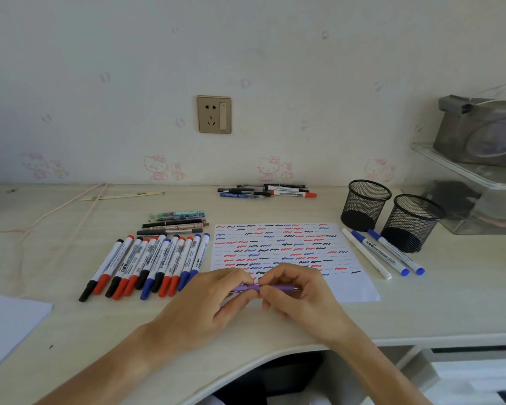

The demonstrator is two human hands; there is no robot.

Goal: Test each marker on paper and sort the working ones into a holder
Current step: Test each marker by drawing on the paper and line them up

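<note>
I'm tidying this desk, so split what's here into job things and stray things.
Job: purple pen held by left hand and right hand; test paper; marker row; two mesh holders.
Stray: wall socket; pink cord; clear boxes.

You hold a purple pen (270, 287) w/ a lighter purple grip. Under it, the white paper (289, 255) is covered in rows of short wavy squiggles in red, blue & black. Left of it, a row of white-barrelled markers (146, 264) w/ black print has caps in black, red & blue. Right of the sheet lie 3 more white markers (383, 252), 2 w/ blue caps, 1 all white. Two mesh holders (389, 214) are black. The desk (70, 331) is pale beige woodgrain. The wall (246, 54) is off-white w/ faint pink cartoon-cat prints; the socket plate (214, 114) is gold-toned.
</note>
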